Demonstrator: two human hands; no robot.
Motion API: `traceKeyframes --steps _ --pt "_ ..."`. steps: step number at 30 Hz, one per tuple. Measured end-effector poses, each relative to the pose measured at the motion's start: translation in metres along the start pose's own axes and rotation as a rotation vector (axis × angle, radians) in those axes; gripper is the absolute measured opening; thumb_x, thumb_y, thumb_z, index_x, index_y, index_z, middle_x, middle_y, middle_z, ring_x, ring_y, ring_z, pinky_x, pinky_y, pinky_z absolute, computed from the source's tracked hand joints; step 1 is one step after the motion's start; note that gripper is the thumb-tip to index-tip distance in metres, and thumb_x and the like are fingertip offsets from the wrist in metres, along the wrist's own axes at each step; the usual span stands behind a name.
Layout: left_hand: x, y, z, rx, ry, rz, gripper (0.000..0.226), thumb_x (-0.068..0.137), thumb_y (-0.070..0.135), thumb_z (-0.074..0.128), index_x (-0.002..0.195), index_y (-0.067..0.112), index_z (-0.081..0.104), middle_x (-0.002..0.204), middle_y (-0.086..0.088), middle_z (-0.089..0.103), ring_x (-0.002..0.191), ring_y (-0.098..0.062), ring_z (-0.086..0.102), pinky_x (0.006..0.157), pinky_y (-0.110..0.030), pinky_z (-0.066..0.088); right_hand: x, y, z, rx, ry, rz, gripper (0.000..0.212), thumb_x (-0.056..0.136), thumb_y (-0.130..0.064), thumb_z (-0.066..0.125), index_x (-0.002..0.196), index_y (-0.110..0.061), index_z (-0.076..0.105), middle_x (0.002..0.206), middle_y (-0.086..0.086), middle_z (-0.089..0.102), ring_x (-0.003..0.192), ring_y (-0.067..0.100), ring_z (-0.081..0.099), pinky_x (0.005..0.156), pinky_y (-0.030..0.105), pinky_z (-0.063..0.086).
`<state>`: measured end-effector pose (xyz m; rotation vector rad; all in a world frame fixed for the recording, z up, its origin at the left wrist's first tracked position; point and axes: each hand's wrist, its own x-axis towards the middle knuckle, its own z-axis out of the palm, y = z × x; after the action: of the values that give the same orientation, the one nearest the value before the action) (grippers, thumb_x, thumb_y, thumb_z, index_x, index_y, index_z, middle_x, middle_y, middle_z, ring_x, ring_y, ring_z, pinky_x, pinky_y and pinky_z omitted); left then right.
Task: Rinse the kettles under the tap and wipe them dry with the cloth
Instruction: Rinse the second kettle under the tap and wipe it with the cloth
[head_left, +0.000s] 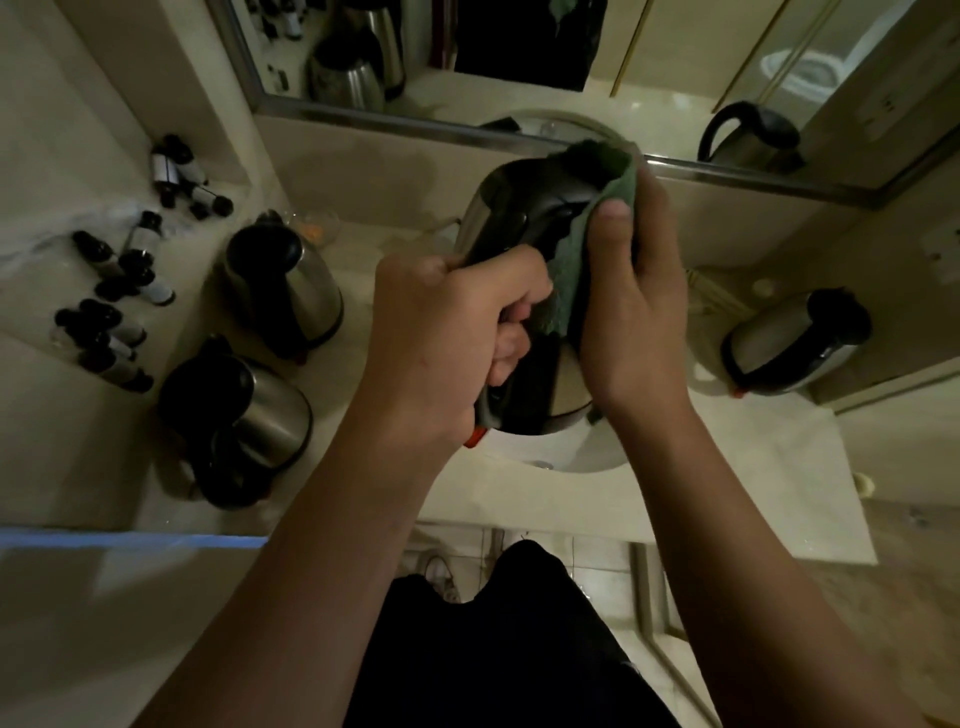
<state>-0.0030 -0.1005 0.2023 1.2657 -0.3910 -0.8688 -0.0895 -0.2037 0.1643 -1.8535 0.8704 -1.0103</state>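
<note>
Left hand (441, 322) grips kettle (498, 218); right hand (631, 312) presses cloth (576, 260).

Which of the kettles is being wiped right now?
The kettle held over the sink, gripped by the left hand while the right hand presses the green cloth on it. The others stand untouched on the counter.

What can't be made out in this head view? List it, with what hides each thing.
- Tap: hidden behind the held kettle and green cloth.
- Sink: mostly covered by that kettle and both hands.
- Kettle handle: wrapped by the left hand.
- Small bottles: labels too small and dim.
</note>
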Motion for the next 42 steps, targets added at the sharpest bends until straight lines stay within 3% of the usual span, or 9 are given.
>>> traceKeyframes --steps 5,10,12,17,23,27,31,36,42 --pt "-0.005 0.002 -0.003 -0.054 -0.030 -0.028 0.022 0.067 0.009 0.064 0.052 0.011 0.050 0.048 -0.003 0.037 0.039 -0.014 0.033 0.041 -0.026 0.024 -0.013 -0.001 -0.008 -0.248 -0.061 -0.175 0.054 0.105 -0.046 0.044 0.157 -0.033 0.038 0.164 0.008 0.035 0.152 0.021 0.034 0.118 0.041 0.040" --pt "-0.010 0.007 -0.001 -0.067 -0.022 -0.077 0.022 0.068 0.010 0.064 0.052 0.010 0.049 0.044 -0.002 0.033 0.040 -0.016 0.031 0.045 -0.029 0.023 -0.013 -0.003 -0.013 0.102 0.028 0.262 0.035 0.114 -0.035 0.029 0.120 -0.022 0.061 0.096 -0.017 0.069 0.090 -0.010 0.062 0.076 0.009 0.046" --pt "-0.009 0.010 0.001 -0.036 -0.016 -0.051 0.022 0.068 0.009 0.064 0.052 0.010 0.050 0.044 -0.002 0.034 0.040 -0.016 0.031 0.044 -0.027 0.023 -0.017 -0.009 -0.007 0.145 0.094 0.467 0.040 0.109 -0.045 0.029 0.111 -0.025 0.064 0.091 -0.010 0.070 0.083 -0.003 0.063 0.075 0.024 0.048" --pt "-0.008 0.025 0.006 -0.087 0.013 -0.014 0.025 0.071 0.007 0.063 0.049 0.012 0.051 0.043 0.001 0.036 0.039 -0.013 0.031 0.041 -0.025 0.025 -0.019 -0.016 0.006 -0.046 0.055 0.032 0.055 0.106 -0.049 0.026 0.157 -0.028 0.035 0.149 0.002 0.053 0.136 0.020 0.053 0.106 0.052 0.048" --pt "-0.004 0.044 0.002 -0.105 0.000 0.020 0.021 0.067 0.012 0.064 0.051 0.012 0.051 0.043 0.002 0.036 0.037 -0.012 0.032 0.040 -0.025 0.027 -0.019 0.012 -0.008 0.375 0.001 0.429 0.040 0.109 -0.057 0.026 0.129 -0.043 0.058 0.113 -0.006 0.070 0.110 0.018 0.066 0.093 0.048 0.058" --pt "-0.001 0.047 0.005 -0.135 0.031 0.017 0.019 0.064 0.013 0.064 0.050 0.013 0.051 0.048 -0.002 0.034 0.037 -0.011 0.030 0.039 -0.024 0.026 -0.034 0.001 0.007 0.137 0.014 0.064 0.059 0.104 -0.052 0.031 0.160 -0.032 0.029 0.157 -0.003 0.045 0.144 0.019 0.044 0.114 0.053 0.043" --pt "-0.008 0.050 0.012 0.004 0.032 0.105 0.022 0.067 0.012 0.064 0.050 0.010 0.050 0.041 0.000 0.035 0.037 -0.015 0.032 0.042 -0.024 0.028 -0.026 0.004 0.008 0.757 0.136 0.599 0.038 0.099 -0.042 0.046 0.125 -0.020 0.063 0.119 0.010 0.068 0.117 0.027 0.062 0.089 0.042 0.050" --pt "-0.007 0.047 0.020 0.002 0.064 0.128 0.026 0.068 0.010 0.063 0.049 0.008 0.046 0.042 0.000 0.034 0.037 -0.014 0.032 0.043 -0.025 0.028 -0.015 0.018 -0.002 1.541 -0.141 1.039 0.066 0.099 -0.045 0.052 0.153 -0.007 0.049 0.157 0.019 0.047 0.147 0.035 0.043 0.122 0.048 0.032" --pt "-0.006 0.047 0.023 0.052 0.140 0.226 0.032 0.068 0.007 0.063 0.059 -0.013 0.040 0.048 -0.003 0.029 0.040 -0.017 0.027 0.045 -0.034 0.019 -0.027 0.020 0.015 1.560 -0.334 1.082 0.080 0.100 -0.063 0.037 0.161 -0.010 0.035 0.152 0.022 0.046 0.132 0.039 0.049 0.118 0.049 0.036"
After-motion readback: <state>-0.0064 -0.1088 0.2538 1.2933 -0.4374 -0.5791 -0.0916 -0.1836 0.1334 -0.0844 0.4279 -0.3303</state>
